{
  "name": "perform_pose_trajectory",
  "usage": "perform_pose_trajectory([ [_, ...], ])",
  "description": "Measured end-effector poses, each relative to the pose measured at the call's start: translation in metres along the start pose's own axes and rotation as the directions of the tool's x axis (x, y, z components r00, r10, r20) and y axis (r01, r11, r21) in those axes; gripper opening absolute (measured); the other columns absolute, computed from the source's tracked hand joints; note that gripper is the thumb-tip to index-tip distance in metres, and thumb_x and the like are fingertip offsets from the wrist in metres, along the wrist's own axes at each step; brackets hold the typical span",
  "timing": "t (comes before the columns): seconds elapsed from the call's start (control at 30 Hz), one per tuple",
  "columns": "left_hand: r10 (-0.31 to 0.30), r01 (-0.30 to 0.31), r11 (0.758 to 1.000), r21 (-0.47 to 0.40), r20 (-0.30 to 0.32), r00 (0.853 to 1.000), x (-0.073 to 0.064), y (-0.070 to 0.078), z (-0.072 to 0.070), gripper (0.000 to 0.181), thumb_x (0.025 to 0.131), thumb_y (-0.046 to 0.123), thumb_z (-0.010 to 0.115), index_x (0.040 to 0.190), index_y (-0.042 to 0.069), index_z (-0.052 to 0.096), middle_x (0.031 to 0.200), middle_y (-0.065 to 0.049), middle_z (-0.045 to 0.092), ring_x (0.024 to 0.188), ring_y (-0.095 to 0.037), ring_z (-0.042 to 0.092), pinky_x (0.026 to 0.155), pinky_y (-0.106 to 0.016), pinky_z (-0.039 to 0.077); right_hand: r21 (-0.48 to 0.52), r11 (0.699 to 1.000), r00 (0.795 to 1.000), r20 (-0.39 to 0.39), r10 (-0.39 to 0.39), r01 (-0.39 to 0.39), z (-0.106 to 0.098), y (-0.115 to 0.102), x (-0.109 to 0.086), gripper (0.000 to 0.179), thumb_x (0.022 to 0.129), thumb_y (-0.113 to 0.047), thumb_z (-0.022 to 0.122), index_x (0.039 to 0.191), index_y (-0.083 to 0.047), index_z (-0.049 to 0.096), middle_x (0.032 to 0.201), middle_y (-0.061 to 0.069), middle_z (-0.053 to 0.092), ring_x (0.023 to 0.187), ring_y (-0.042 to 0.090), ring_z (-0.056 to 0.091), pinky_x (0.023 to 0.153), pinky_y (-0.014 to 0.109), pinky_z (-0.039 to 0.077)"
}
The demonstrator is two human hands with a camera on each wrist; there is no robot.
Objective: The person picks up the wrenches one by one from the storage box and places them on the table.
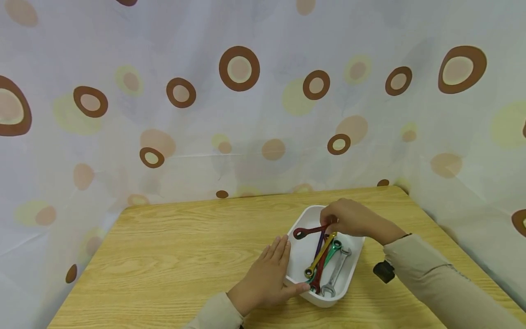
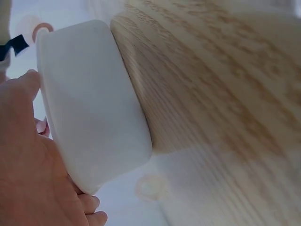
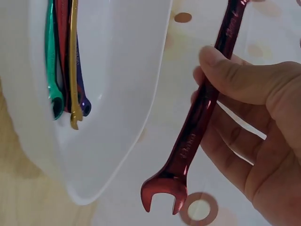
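In the right wrist view, a metallic red combination wrench (image 3: 190, 132) is pinched between the thumb and fingers of my right hand (image 3: 254, 108), its open-end jaw pointing down. The head view has this right hand over the far right part of a white plastic bin (image 1: 356, 269), the wrench's ring end showing to the left. Inside the bin lie a gold wrench (image 1: 320, 256), a green wrench (image 1: 332, 252), a purple wrench (image 1: 318, 246), another red wrench (image 1: 322, 269) and a silver wrench (image 1: 338, 274). My left hand (image 1: 266, 276) rests against the bin's near left rim, fingers extended, thumb over the near edge.
The bin stands on a wood-grain table (image 1: 176, 256), right of its middle. A pale curtain (image 1: 255, 109) with brown and yellow circles hangs behind the table and along both sides. A small black device (image 1: 384, 272) sits at my right wrist.
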State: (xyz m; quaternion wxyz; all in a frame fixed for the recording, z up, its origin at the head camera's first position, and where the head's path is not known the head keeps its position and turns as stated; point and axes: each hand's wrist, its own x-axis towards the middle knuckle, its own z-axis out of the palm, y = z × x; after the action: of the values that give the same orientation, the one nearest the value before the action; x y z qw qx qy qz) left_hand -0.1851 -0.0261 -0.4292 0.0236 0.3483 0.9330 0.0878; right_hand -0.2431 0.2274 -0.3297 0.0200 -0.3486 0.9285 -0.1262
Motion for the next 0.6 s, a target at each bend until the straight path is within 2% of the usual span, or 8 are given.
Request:
perform_pose_trajectory([
  [0.17,-0.010,0.010,1.000,0.024,-0.006,1.000,0.000,0.002,0.000,0.104,0.086,0.079,0.024,0.152,-0.002,0.015,0.160,-0.017,0.008,0.147,-0.030,0.007,0.116,-0.043,0.020,0.128,0.989,0.989,-0.117,0.091,-0.076,-0.002,0.012,-0.025,0.009,0.084,-0.012,0.073,0.083,-0.019,0.068,0.077,-0.012,0.063,0.070,0.003,0.055,0.061,0.026,0.047],
  [0.37,-0.012,0.012,1.000,0.016,-0.004,1.000,0.000,0.004,-0.001,0.107,0.085,0.081,0.026,0.152,-0.002,0.016,0.159,-0.018,0.010,0.147,-0.031,0.008,0.116,-0.044,0.021,0.249,0.949,0.958,-0.158,0.239,-0.196,0.000,0.023,-0.059,0.006,0.085,-0.012,0.073,0.088,-0.015,0.068,0.079,-0.008,0.066,0.070,0.005,0.059,0.061,0.026,0.048],
  [0.5,-0.013,0.012,1.000,0.023,0.001,1.000,0.000,0.005,-0.002,0.107,0.085,0.080,0.028,0.152,-0.002,0.016,0.159,-0.018,0.011,0.147,-0.030,0.009,0.116,-0.044,0.021,0.338,0.893,0.920,-0.149,0.361,-0.296,0.007,0.029,-0.080,0.009,0.087,-0.016,0.071,0.092,-0.009,0.067,0.084,-0.002,0.066,0.073,0.010,0.061,0.061,0.026,0.048],
  [0.6,-0.019,0.019,1.000,0.017,0.009,1.000,0.001,0.005,-0.003,0.106,0.085,0.079,0.031,0.152,-0.002,0.015,0.159,-0.017,0.010,0.147,-0.030,0.007,0.116,-0.044,0.020,0.455,0.813,0.885,-0.106,0.453,-0.362,0.014,0.034,-0.096,0.020,0.090,-0.018,0.068,0.099,-0.001,0.064,0.088,0.005,0.063,0.078,0.015,0.064,0.063,0.028,0.053],
])
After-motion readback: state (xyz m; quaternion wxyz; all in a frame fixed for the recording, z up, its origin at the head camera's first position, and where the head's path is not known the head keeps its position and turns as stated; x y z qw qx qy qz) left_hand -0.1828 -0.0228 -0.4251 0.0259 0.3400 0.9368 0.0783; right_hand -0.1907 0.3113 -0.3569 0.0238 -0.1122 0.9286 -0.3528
